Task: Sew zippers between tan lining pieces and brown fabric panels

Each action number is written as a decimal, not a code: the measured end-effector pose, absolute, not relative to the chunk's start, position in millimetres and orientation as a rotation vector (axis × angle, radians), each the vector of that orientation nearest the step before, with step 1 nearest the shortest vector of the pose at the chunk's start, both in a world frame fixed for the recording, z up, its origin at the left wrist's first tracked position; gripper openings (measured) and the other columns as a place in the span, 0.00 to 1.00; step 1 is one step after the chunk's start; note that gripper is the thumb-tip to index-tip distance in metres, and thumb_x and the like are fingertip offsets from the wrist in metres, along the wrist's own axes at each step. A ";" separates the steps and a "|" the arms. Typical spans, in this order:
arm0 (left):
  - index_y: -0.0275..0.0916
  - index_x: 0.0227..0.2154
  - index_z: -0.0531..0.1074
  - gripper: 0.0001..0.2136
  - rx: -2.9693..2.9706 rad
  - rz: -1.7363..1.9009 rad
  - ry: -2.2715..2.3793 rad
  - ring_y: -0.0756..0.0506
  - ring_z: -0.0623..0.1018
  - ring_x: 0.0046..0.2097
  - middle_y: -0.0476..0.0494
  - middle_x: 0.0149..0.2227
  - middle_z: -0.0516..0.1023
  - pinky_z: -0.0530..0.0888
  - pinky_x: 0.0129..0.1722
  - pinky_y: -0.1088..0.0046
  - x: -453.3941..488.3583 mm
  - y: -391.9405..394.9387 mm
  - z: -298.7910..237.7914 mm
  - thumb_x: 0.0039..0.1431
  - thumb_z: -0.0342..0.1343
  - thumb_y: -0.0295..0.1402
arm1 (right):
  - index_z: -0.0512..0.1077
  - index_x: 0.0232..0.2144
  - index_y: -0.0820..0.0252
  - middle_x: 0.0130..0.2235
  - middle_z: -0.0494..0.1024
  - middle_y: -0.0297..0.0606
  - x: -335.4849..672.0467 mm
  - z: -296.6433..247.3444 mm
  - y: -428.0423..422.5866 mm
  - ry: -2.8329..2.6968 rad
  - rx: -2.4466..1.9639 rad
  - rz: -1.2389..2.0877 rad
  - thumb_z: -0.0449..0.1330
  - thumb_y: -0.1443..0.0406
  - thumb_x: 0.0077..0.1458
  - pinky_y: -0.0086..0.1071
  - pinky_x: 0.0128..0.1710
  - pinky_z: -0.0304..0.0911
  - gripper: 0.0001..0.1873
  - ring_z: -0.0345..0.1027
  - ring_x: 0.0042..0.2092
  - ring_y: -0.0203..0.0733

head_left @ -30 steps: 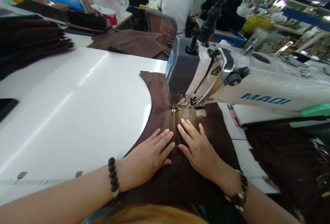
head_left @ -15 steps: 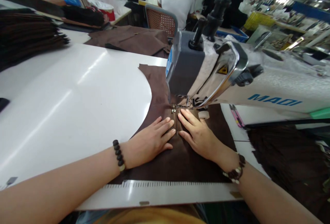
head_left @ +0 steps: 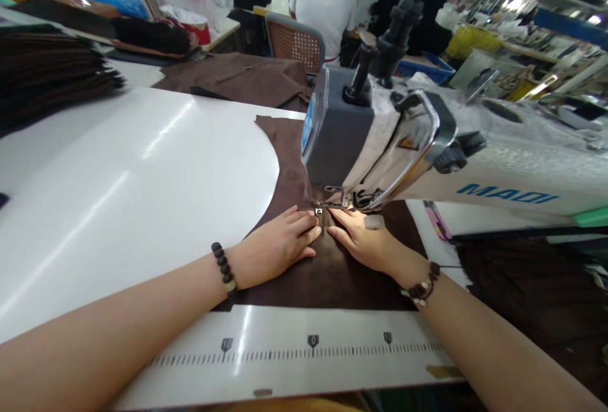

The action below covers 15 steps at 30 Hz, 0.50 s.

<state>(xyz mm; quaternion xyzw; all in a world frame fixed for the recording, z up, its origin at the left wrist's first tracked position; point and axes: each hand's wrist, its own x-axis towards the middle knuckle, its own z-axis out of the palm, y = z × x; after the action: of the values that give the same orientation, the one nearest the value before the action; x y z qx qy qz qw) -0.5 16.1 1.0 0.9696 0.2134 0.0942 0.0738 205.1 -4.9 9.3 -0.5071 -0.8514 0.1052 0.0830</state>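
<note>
A brown fabric piece (head_left: 327, 279) with a zipper (head_left: 322, 214) down its middle lies under the presser foot of a white sewing machine (head_left: 475, 165). My left hand (head_left: 278, 244) lies flat on the fabric just left of the zipper, fingers stretched out. On the other side of the zipper my right hand (head_left: 363, 240) presses flat, its fingertips close to the needle area. Both wrists wear beaded bracelets.
The white table (head_left: 118, 190) has a printed ruler strip (head_left: 304, 352) along its front edge. Stacks of dark fabric (head_left: 47, 76) sit at far left and more dark fabric (head_left: 527, 285) at right. A person in a white shirt (head_left: 325, 0) sits on a chair behind the machine.
Both hands have slid forward with the fabric toward the needle. The fabric's near edge has moved away from me, uncovering the ruler strip on the table edge.
</note>
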 end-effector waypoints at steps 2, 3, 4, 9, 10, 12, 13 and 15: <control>0.31 0.48 0.64 0.16 2.933 0.285 0.697 0.41 0.68 0.50 0.37 0.46 0.68 0.62 0.56 0.58 1.6 10.9 0.0 0.61 0.49 0.36 | 0.67 0.46 0.64 0.47 0.71 0.44 204.3 10.3 -3.3 -2.537 -1.531 0.328 0.49 0.64 0.61 0.42 0.51 0.57 0.15 0.63 0.49 0.45; 0.31 0.48 0.64 0.18 2.942 0.296 0.734 0.40 0.68 0.50 0.36 0.46 0.68 0.62 0.56 0.57 2.8 7.5 -1.0 0.60 0.50 0.38 | 0.68 0.46 0.64 0.48 0.71 0.44 204.3 10.7 -2.7 -2.535 -1.532 0.331 0.49 0.64 0.61 0.42 0.51 0.57 0.14 0.63 0.49 0.45; 0.31 0.48 0.64 0.20 2.946 0.313 0.769 0.39 0.68 0.51 0.35 0.46 0.68 0.62 0.55 0.56 3.9 4.0 -2.1 0.58 0.52 0.40 | 0.68 0.46 0.64 0.48 0.70 0.44 204.6 11.0 -2.2 -2.532 -1.530 0.333 0.49 0.64 0.61 0.41 0.51 0.57 0.14 0.63 0.50 0.45; 0.33 0.48 0.65 0.22 2.931 0.374 0.821 0.38 0.66 0.53 0.35 0.48 0.66 0.62 0.55 0.55 5.6 -3.5 -5.8 0.54 0.56 0.42 | 0.69 0.43 0.64 0.46 0.72 0.44 206.5 10.0 -0.7 -2.545 -1.530 0.298 0.49 0.63 0.62 0.40 0.50 0.57 0.13 0.65 0.48 0.44; 0.33 0.48 0.65 0.22 2.930 0.370 0.823 0.38 0.66 0.53 0.36 0.48 0.66 0.62 0.55 0.56 5.5 -2.9 -5.6 0.55 0.56 0.42 | 0.70 0.43 0.64 0.45 0.72 0.44 206.6 9.6 -0.4 -2.551 -1.527 0.282 0.49 0.63 0.62 0.40 0.50 0.58 0.14 0.65 0.47 0.44; 0.33 0.49 0.65 0.22 2.930 0.357 0.826 0.38 0.66 0.53 0.36 0.48 0.66 0.62 0.55 0.56 5.4 -0.6 -5.1 0.55 0.56 0.42 | 0.70 0.42 0.64 0.45 0.72 0.44 206.3 9.2 0.1 -2.559 -1.522 0.257 0.49 0.63 0.62 0.39 0.49 0.58 0.14 0.65 0.47 0.44; 0.33 0.49 0.65 0.23 2.929 0.350 0.828 0.38 0.66 0.53 0.36 0.48 0.66 0.62 0.56 0.56 5.6 0.8 -4.9 0.55 0.55 0.42 | 0.70 0.42 0.64 0.45 0.73 0.44 206.0 9.3 0.4 -2.565 -1.522 0.248 0.48 0.63 0.62 0.39 0.49 0.59 0.14 0.65 0.47 0.44; 0.33 0.49 0.65 0.23 2.928 0.345 0.827 0.38 0.66 0.54 0.36 0.48 0.66 0.61 0.56 0.56 6.0 3.5 -5.0 0.55 0.55 0.43 | 0.71 0.41 0.63 0.43 0.73 0.43 205.4 10.0 1.4 -2.582 -1.532 0.217 0.48 0.63 0.62 0.38 0.48 0.60 0.14 0.66 0.46 0.44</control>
<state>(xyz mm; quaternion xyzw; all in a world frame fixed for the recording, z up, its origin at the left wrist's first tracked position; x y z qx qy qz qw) 6.0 3.5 -5.0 0.9555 0.2697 0.1125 0.0396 205.4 1.4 10.0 -0.5077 -0.8560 0.0720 0.0655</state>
